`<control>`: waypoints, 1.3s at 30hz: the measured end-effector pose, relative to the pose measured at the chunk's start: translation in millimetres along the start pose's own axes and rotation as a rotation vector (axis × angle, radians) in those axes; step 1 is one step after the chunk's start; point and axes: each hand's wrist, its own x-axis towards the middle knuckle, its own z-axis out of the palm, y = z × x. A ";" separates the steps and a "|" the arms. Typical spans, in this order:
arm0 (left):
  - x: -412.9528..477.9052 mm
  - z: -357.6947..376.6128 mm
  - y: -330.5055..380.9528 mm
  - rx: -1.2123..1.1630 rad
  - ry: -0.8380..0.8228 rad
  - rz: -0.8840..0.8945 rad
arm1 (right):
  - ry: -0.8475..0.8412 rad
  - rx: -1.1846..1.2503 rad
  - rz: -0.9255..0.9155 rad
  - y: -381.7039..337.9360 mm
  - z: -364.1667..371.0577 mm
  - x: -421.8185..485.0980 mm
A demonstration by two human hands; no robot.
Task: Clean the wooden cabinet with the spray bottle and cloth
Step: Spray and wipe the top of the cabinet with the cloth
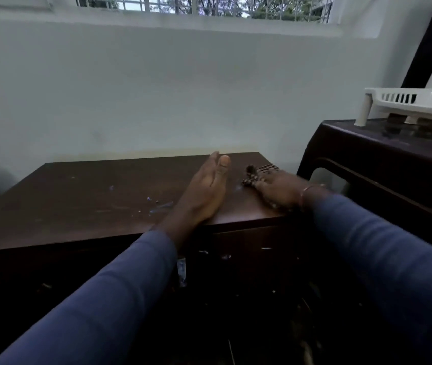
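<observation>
Nearest us, two blue knit sleeves [109, 293] reach to the wooden cabinet [91, 196], whose dark, flat top shows pale scuffs. Our left hand [204, 188] rests on its edge on that top, fingers straight and together. Our right hand [275, 188], at the cabinet's right end, lies over a small dark beaded thing [261, 172]; whether it grips it we cannot tell. Right of the cabinet stands a dark plastic stool [383, 154] carrying a white slotted rack [407, 101], cut off.

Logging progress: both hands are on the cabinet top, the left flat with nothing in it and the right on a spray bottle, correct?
Not quite. In the head view the right hand rests on a checked cloth, not a spray bottle; no bottle shows. The left hand does lie flat, holding nothing, on the cabinet top.
</observation>
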 end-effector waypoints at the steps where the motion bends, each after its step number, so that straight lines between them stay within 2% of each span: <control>1: 0.9 1.1 1.7 0.011 0.002 0.011 | -0.002 -0.015 -0.086 -8.1 3.3 0.8; 3: 0.6 0.9 1.9 0.026 -0.003 0.011 | -0.056 -0.011 -0.242 -20.5 10.9 -4.5; 4: 1.8 1.0 0.9 0.025 -0.010 0.008 | -0.063 0.008 -0.222 -14.8 8.9 -0.5; 7: -0.3 1.3 0.1 0.027 -0.008 -0.019 | -0.003 -0.078 0.051 -11.2 -1.1 9.7; 8: -0.7 1.2 1.7 0.021 0.002 -0.025 | 0.003 -0.093 0.034 -17.5 -0.3 8.3; 11: -1.9 -1.3 2.8 -0.010 0.020 -0.064 | -0.065 -0.023 -0.222 -29.9 7.3 -9.5; 13: -1.6 -3.5 2.1 -0.035 0.028 -0.086 | -0.040 -0.030 -0.169 -5.1 -3.3 0.0; 15: -1.6 -2.7 4.1 -0.040 0.034 -0.094 | 0.020 -0.107 -0.005 8.8 -3.1 10.4; 17: -2.5 -2.8 6.0 -0.024 0.038 -0.091 | -0.004 -0.095 -0.010 -5.6 3.7 6.9; 19: -3.2 -3.1 6.2 -0.034 0.029 -0.095 | -0.056 -0.031 -0.155 -14.8 10.0 -9.5; 20: -1.5 -3.1 5.7 -0.049 0.025 -0.090 | -0.050 0.020 -0.160 -8.3 5.0 -10.9; 23: -1.6 -2.5 5.3 -0.050 0.015 -0.099 | 0.030 0.026 0.036 7.0 -5.6 0.7; 24: -0.9 -2.7 4.1 -0.046 0.017 -0.100 | 0.027 -0.009 0.034 -0.5 -2.6 -0.4; 27: 0.9 -2.3 3.0 -0.050 0.037 -0.107 | -0.044 0.002 -0.203 -23.3 11.8 -14.7; 28: 2.4 -2.3 1.1 -0.065 0.037 -0.109 | -0.049 0.032 -0.222 -18.8 9.5 -14.0; 32: 4.9 -3.5 -3.4 -0.069 0.035 -0.118 | -0.006 -0.068 0.005 -15.1 -3.5 3.2; 35: 6.8 -5.7 -5.2 -0.078 0.060 -0.124 | -0.058 -0.037 -0.153 -45.6 5.3 -13.4; 37: 7.4 -6.5 -7.3 -0.035 0.037 -0.104 | -0.040 0.021 -0.159 -32.9 -1.0 -12.2; 39: 1.5 -1.0 -1.3 0.039 -0.026 -0.059 | -0.017 -0.019 0.039 -12.9 -8.1 -3.7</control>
